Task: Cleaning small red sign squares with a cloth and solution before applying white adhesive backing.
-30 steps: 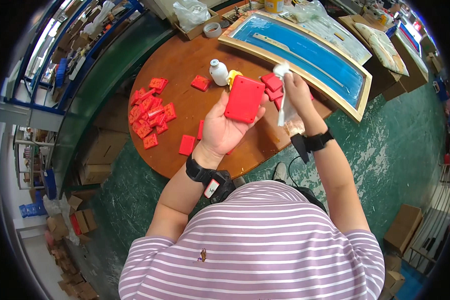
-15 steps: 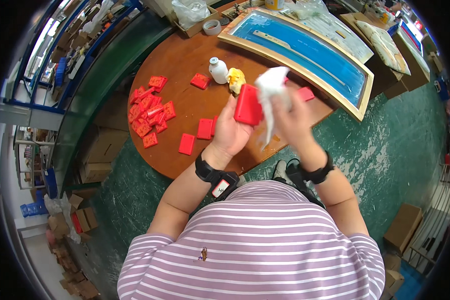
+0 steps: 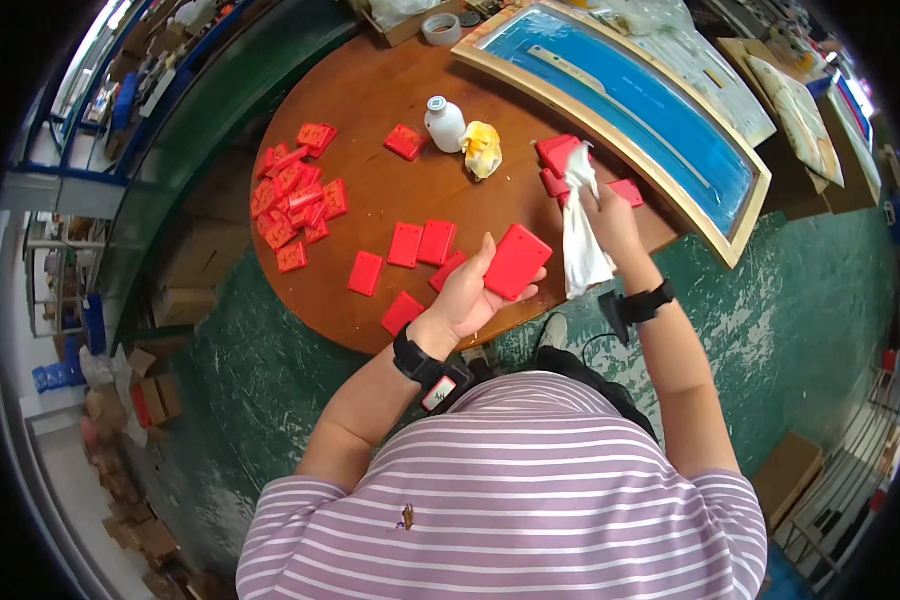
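My left hand (image 3: 462, 300) is closed around a flat red plastic case (image 3: 517, 262), its smooth face up, over the table's near edge. To the right, my right hand (image 3: 612, 222) grips a white cloth (image 3: 582, 245) that hangs down toward me. Its fingertips are partly hidden by the cloth, beside a few stacked red cases (image 3: 558, 152); whether they touch these I cannot tell. Several smooth red cases (image 3: 405, 245) lie beyond my left hand. A heap of red cases with printed faces (image 3: 295, 192) sits at the table's left side.
On the round brown table (image 3: 350, 110) stand a white bottle (image 3: 445, 125) and a crumpled yellow-stained cloth (image 3: 482, 150). A wood-framed blue printing screen (image 3: 610, 100) spans the far right. Behind it are cardboard boxes (image 3: 770, 150). A tape roll (image 3: 441, 29) lies at the back.
My left hand has brought the red case nearer to me. My right hand, with the cloth, has left that case and reached over to the stacked cases at the right.
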Demonstrator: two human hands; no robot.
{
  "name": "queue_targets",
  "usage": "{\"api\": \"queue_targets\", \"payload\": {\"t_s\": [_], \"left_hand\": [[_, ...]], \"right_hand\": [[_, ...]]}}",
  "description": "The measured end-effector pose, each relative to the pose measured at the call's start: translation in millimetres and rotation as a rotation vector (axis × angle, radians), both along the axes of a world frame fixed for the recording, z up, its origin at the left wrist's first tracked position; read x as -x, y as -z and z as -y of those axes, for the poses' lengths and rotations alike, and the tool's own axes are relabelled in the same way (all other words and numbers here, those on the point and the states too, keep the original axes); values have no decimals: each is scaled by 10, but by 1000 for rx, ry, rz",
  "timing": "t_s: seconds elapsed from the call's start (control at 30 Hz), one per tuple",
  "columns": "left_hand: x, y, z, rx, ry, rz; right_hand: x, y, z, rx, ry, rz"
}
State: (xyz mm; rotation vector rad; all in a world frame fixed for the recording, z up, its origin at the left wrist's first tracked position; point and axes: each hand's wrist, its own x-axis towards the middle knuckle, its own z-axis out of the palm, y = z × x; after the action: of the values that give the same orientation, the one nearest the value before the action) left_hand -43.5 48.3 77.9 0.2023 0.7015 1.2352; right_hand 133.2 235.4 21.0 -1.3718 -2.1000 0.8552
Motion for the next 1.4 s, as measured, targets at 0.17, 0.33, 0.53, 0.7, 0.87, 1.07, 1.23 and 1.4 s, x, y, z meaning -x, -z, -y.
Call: {"api": "queue_targets", "payload": {"t_s": [0.17, 0.33, 0.53, 0.7, 0.87, 1.07, 1.23, 1.4], "left_hand": [[74, 689, 43, 282, -212, -166], [37, 1039, 67, 520, -351, -329], [-103, 1201, 6, 600, -362, -539], [-138, 1371, 66, 503, -286, -745], [-237, 1273, 124, 290, -107, -1518], [-251, 1079, 140, 209, -2, -1640], [-174, 843, 176, 107, 392, -1935], [-79, 898, 86, -389, 447, -2208]], "right_hand": [[91, 335, -530, -224, -154, 263], [1081, 364, -600, 192, -232, 1], [1783, 768, -853, 319, -150, 80], [1768, 764, -956, 81, -318, -200], [1051, 161, -789, 151, -394, -658], [-11, -141, -738, 934, -219, -991], [-421, -157, -405, 975, -138, -749], [-541, 210, -35, 804, -269, -396]]}}
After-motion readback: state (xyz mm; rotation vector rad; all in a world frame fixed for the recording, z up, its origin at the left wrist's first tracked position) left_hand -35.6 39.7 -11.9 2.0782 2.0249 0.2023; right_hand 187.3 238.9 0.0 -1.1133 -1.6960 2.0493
